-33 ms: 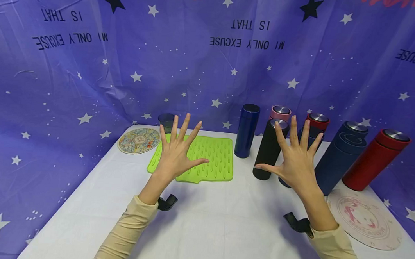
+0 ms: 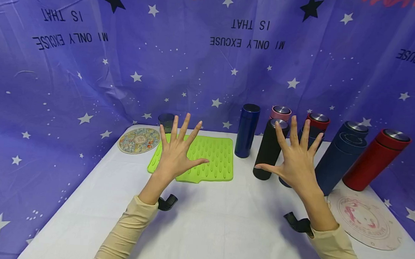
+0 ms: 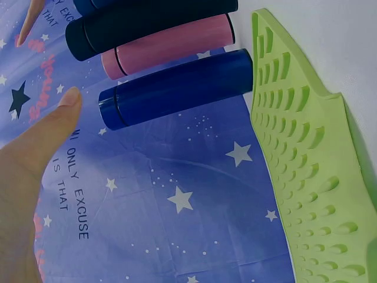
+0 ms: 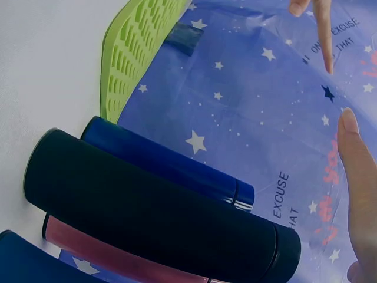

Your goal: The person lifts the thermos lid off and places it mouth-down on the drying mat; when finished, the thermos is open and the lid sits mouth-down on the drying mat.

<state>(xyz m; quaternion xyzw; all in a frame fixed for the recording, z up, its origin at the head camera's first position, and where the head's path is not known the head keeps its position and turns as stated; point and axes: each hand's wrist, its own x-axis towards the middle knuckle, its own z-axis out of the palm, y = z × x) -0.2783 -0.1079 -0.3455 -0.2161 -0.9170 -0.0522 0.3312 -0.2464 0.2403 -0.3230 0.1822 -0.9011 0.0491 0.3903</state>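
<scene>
Hovering abv tbl [image 2: 220, 228]: L hand [image 2: 173, 156], R hand [image 2: 298, 165]

In the head view, your left hand [image 2: 173, 155] hides part of the green mat [image 2: 214, 157], and your right hand [image 2: 297, 165] covers much of a dark blue bottle [image 2: 313, 133]. The black bottle [image 2: 267, 154] masks all but the top of the pink bottle [image 2: 281, 111]. The bottom edge cuts off your 2 sleeves [image 2: 128, 231]. Lettering on the pale round mat [image 2: 372, 218] is too small to read.
</scene>
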